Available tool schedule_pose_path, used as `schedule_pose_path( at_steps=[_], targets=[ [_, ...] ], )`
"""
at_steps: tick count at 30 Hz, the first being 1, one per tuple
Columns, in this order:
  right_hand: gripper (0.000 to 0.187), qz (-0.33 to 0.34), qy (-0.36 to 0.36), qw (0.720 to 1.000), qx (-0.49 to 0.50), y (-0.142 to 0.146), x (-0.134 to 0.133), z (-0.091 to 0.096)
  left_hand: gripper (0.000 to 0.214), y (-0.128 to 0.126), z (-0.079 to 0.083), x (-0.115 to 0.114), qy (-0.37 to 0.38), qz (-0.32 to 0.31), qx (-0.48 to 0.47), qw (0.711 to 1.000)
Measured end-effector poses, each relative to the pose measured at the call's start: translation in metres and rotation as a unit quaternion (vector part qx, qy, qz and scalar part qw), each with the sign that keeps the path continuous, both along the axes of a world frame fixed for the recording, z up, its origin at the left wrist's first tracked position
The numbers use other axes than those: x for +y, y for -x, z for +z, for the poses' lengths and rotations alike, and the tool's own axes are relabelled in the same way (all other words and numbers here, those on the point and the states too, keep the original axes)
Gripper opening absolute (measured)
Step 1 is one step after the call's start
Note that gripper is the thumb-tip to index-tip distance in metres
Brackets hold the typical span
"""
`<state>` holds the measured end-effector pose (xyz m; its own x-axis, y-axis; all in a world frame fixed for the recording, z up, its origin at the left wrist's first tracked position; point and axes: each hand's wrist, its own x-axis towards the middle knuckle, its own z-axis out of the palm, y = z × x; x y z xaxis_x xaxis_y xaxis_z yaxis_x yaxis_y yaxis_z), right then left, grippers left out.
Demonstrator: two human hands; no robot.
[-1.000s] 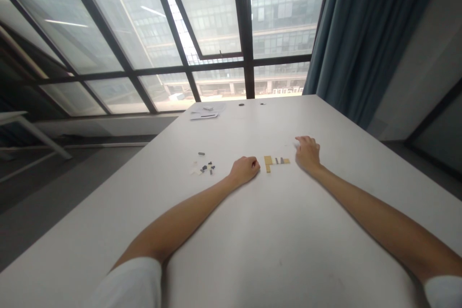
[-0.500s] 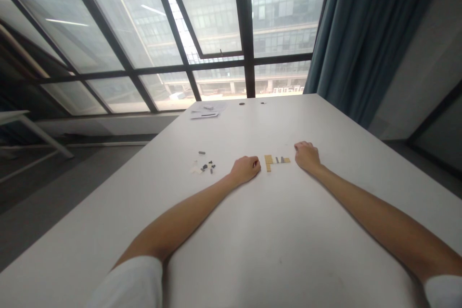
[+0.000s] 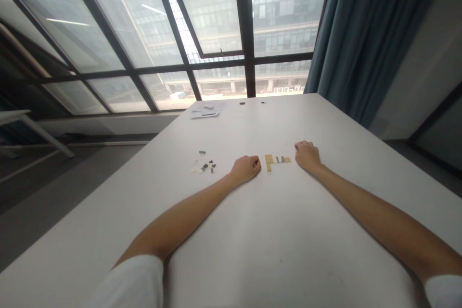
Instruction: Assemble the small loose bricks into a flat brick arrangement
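A small, flat arrangement of yellow and grey building pieces (image 3: 277, 159) lies on a white table (image 3: 260, 231), between the person's two hands. The hands are apart: the left hand (image 3: 246, 168) curls loosely beside the wider end, the right hand (image 3: 307, 155) bends its fingers near the other. I cannot tell whether either grips anything. Left of the left hand are loose dark and pale bits (image 3: 205, 166); farther beyond, papers (image 3: 205, 115).

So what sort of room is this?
Probably an office or workroom: there's a large white table, papers near its far end, and dark-framed windows facing a building.
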<state>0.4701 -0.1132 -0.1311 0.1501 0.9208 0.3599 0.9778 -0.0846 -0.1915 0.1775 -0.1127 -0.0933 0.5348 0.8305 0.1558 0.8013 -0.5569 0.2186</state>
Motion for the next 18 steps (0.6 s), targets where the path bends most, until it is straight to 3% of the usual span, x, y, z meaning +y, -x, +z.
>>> schedule_pose_path(
  at_steps=[18],
  targets=[
    [0.040, -0.026, 0.046, 0.999, -0.011, 0.007, -0.007, 0.012, 0.034, -0.001, 0.003, -0.001, 0.004, 0.007, 0.027, 1.000]
  ],
)
